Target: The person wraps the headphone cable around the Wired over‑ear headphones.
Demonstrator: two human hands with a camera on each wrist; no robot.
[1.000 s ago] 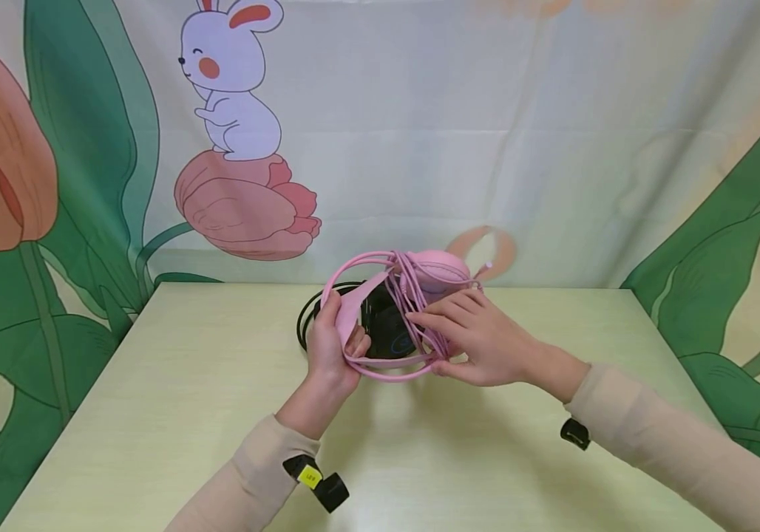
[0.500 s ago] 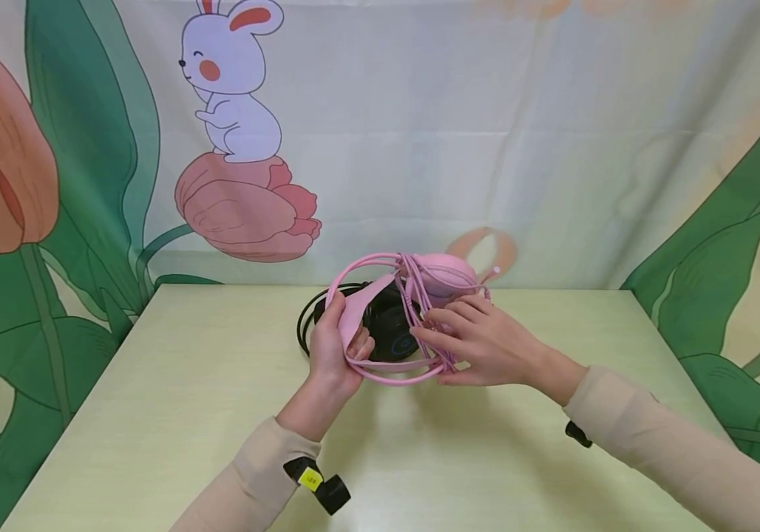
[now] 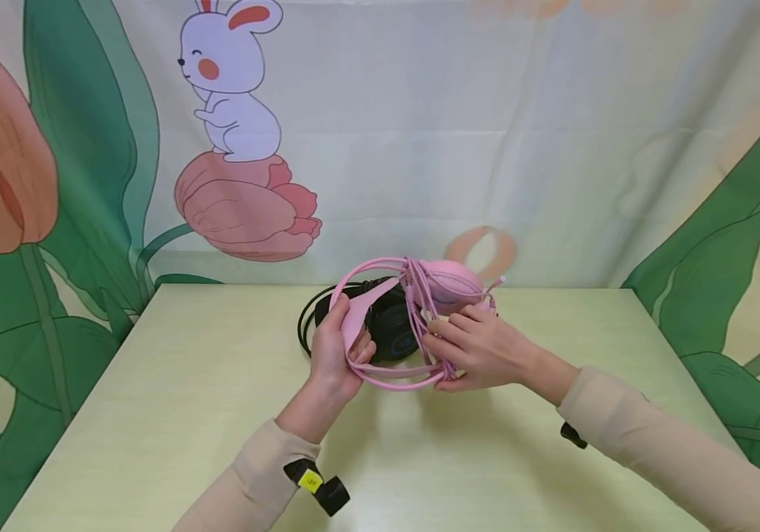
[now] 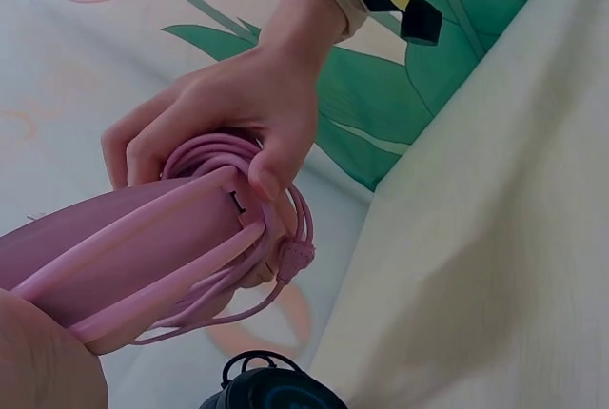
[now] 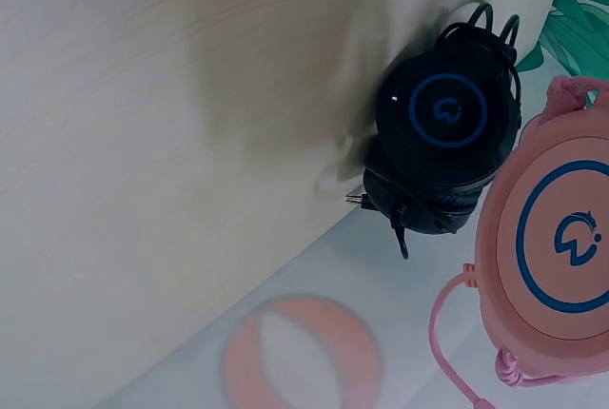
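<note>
A pink headset (image 3: 355, 319) is held up above the table in both hands. My left hand (image 3: 336, 347) grips its headband, thumb on the near side and fingers curled through the band. At the ear cup end, my right hand (image 3: 483, 347) holds the coiled pink cable (image 3: 423, 295) against the headset. The left wrist view shows the right thumb and fingers round the cable loops (image 4: 214, 147) and the band end. One pink ear cup (image 5: 557, 238), with a blue ring and logo, fills the right edge of the right wrist view.
Behind the pink headset, a black headset (image 3: 395, 331) with a blue ring logo lies on the pale table (image 3: 220, 414) near its back edge. Its black cable (image 3: 302, 325) loops out to the left. A printed cloth (image 3: 406, 148) with a rabbit and tulips hangs behind the table.
The pink headset has shifted slightly right and down, held by both hands. The right fingers have drawn in closer on the cable. The black headset stays in place.
</note>
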